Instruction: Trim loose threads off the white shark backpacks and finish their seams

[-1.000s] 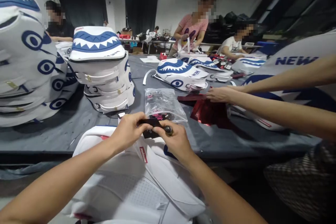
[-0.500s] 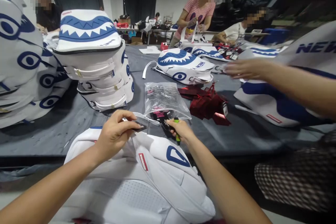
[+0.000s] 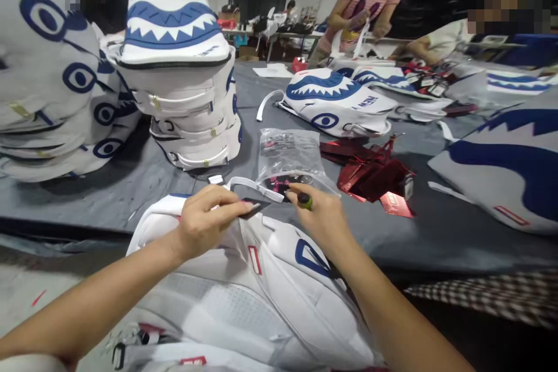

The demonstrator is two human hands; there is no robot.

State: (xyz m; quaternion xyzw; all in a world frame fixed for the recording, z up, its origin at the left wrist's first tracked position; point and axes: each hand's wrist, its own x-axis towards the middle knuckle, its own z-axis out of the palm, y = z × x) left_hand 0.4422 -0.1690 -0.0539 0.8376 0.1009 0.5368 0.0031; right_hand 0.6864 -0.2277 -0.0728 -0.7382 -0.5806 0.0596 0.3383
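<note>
A white backpack (image 3: 283, 296) with blue patches lies before me at the table's near edge. Above its top, my left hand (image 3: 207, 218) pinches a dark card tag (image 3: 255, 208) between thumb and fingers. My right hand (image 3: 322, 215) is closed around a slim green tool with a black end (image 3: 305, 201); its exact kind is unclear. The fingertips of that hand are at the mouth of a clear plastic bag (image 3: 290, 148), by black and pink tags (image 3: 279, 183) inside. A white strap (image 3: 250, 184) loops between the hands.
Stacked white-and-blue backpacks (image 3: 178, 81) stand left on the grey-covered table (image 3: 104, 203). Shiny red packets (image 3: 375, 171) lie right of the bag, with more backpacks (image 3: 335, 102) behind and at right (image 3: 505, 168). A person in a striped top (image 3: 370, 0) stands across the table.
My right hand has turned, and the black tag seen in its fingers earlier no longer shows there. The arm reaching in from the right is gone. The camera view has shifted.
</note>
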